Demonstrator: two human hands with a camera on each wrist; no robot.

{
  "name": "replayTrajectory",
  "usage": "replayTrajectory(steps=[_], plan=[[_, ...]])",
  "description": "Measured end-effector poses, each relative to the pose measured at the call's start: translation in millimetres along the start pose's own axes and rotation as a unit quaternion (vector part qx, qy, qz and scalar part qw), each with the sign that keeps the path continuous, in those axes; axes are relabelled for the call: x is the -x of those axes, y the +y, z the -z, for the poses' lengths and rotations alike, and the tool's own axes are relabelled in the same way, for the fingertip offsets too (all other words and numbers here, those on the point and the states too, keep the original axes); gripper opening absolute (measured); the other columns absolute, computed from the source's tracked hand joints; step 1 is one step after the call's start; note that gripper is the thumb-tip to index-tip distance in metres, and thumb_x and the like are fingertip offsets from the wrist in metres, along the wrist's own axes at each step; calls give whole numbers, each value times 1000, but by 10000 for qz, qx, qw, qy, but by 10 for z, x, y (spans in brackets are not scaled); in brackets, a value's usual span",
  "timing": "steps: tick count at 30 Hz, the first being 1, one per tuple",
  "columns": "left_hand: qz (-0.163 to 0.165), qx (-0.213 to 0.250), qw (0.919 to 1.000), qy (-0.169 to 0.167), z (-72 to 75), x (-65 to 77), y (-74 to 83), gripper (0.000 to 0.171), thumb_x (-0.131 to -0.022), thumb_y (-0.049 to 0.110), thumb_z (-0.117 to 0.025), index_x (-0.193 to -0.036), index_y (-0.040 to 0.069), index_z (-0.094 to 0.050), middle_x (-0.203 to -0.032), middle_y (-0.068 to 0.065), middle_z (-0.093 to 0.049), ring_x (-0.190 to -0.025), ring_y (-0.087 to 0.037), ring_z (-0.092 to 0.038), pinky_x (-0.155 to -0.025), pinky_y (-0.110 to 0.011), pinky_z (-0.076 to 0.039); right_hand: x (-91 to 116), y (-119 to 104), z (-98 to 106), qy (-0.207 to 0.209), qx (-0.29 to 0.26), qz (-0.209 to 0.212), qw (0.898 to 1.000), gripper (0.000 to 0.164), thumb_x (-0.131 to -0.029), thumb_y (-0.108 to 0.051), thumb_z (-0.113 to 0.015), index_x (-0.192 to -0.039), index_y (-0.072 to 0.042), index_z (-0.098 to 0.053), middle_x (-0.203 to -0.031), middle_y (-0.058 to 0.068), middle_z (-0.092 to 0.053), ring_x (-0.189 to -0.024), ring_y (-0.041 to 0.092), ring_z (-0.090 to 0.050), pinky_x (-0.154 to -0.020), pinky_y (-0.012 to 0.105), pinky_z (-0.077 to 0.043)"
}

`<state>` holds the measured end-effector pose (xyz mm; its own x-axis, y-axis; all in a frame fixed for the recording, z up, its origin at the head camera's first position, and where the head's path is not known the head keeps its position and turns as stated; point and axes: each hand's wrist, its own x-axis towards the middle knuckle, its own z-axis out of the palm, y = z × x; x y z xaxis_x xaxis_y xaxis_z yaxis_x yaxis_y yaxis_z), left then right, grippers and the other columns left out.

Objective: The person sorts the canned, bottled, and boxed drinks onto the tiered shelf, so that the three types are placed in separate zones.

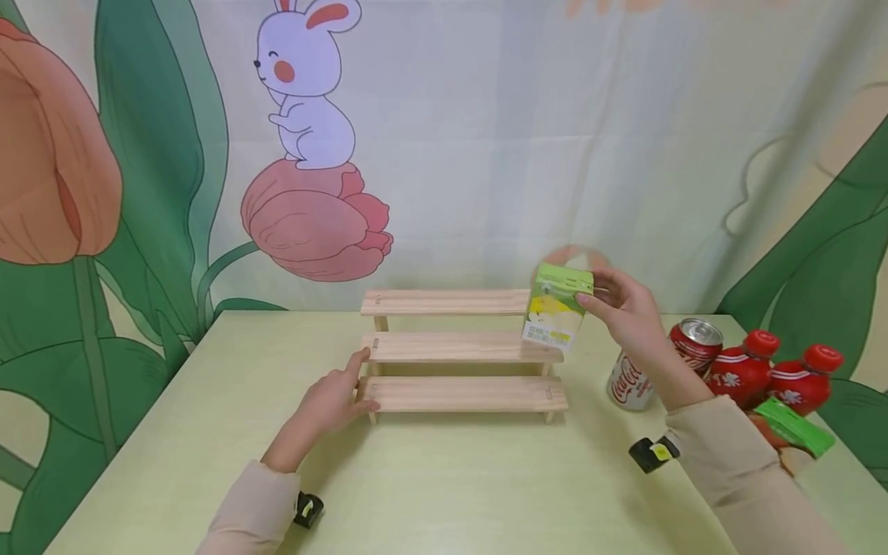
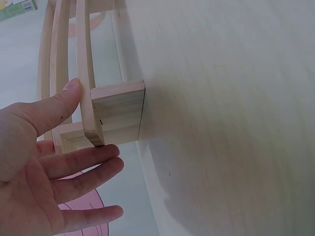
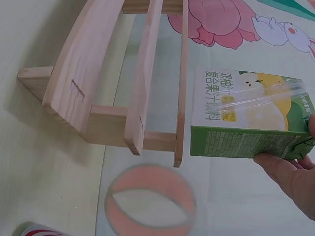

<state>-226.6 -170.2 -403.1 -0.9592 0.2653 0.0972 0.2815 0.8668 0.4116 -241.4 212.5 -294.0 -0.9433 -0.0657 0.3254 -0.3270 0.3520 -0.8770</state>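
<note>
A three-tier wooden display stand (image 1: pixel 461 395) stands on the table. My left hand (image 1: pixel 334 399) touches its left end; in the left wrist view the thumb (image 2: pixel 72 88) rests on a board and the other fingers extend past its end. My right hand (image 1: pixel 627 312) pinches a green and white juice box (image 1: pixel 557 308) with a fruit picture by its upper part. The box hangs above the right end of the stand's middle tier, slightly tilted. The right wrist view shows the juice box (image 3: pixel 246 113) beside the top board, with a gap between them.
At the right of the table stand a white Coca-Cola can (image 1: pixel 630 385), a red can (image 1: pixel 696 343) and two red bottles (image 1: pixel 742 374) with red caps. A green-topped packet (image 1: pixel 791 428) lies in front of them. Behind the table hangs a printed curtain (image 1: pixel 486 154).
</note>
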Motion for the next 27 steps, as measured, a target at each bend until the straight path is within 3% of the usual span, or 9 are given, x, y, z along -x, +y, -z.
replayTrajectory(steps=[17,27], plan=[[180,123,9998,-42,-19,-3,-20,84,-75,24,-75,-139,3,-24,-100,-20,-62,-83,-29,-60,-60,-37,-45,-301,-66,-305,-257,-825,582,9946,30,-85,6,-58,-114,10,-50,-98,1,-58,-87,11,-59,-73,19,-48],[115,441,9990,-32,-24,-15,-41,83,-75,22,-75,-139,5,-25,-96,-19,-62,-81,-25,-59,-64,-38,-46,-400,-93,-433,-303,-972,165,9947,37,-87,5,-56,-121,10,-44,-113,17,-52,-91,10,-56,-74,17,-47]])
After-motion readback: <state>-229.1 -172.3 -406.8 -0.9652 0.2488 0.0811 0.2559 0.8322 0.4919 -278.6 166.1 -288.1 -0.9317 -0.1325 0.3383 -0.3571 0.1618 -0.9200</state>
